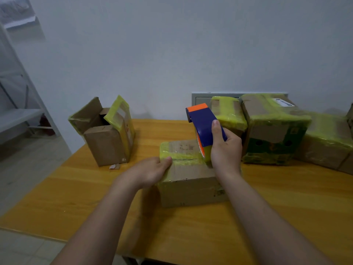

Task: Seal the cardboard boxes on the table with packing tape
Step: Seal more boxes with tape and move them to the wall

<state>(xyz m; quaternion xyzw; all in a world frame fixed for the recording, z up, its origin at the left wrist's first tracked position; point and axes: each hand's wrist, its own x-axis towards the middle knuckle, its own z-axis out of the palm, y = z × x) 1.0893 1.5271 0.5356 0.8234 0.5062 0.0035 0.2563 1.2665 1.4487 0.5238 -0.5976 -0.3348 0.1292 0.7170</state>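
Observation:
A small cardboard box (191,180) lies in the middle of the wooden table (76,197), with yellow-green tape across its top seam. My left hand (150,172) presses flat against the box's left top edge, thumb on the tape. My right hand (225,148) grips a blue and orange tape dispenser (202,127), held upright at the right end of the box top, with its yellow tape roll touching the box.
An open box (107,134) with raised flaps stands at the back left, a paper scrap (114,166) beside it. Several taped boxes (275,131) line the back right against the wall. A white metal shelf (21,115) stands off the table's left.

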